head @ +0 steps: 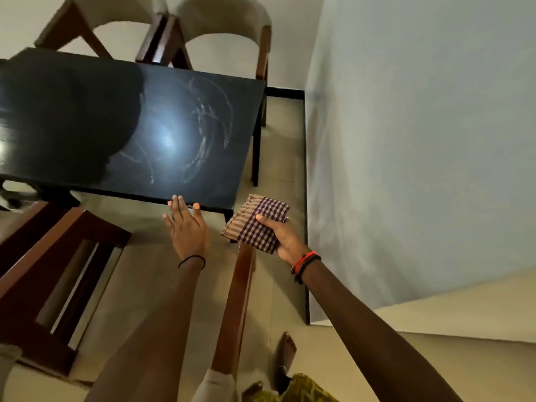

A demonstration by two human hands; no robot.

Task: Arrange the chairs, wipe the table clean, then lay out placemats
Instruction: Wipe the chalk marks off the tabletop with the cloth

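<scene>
1. The right hand (285,239) holds a folded checked cloth (255,221), purple and white squares with a beige striped border. Its thumb lies on top and its fingers are curled underneath.
2. The cloth hangs in the air just off the near right corner of the black tabletop (72,111), above the floor (278,158), not resting on anything.
3. The left hand (188,230) is flat, its fingers (181,203) straight and slightly spread, holding nothing. The tips reach the tabletop's near edge; whether they touch it I cannot tell.
4. The cloth is just right of the left hand, with a gap between them.
5. Curved whitish smears (211,117) show on the tabletop's right half, around a bright light reflection.
6. A pale-backed chair (121,13) and a second pale-backed chair (223,21) stand side by side at the far edge. A wooden chair (58,256) stands at the near left, and another chair rail (235,309) passes between the forearms.
</scene>
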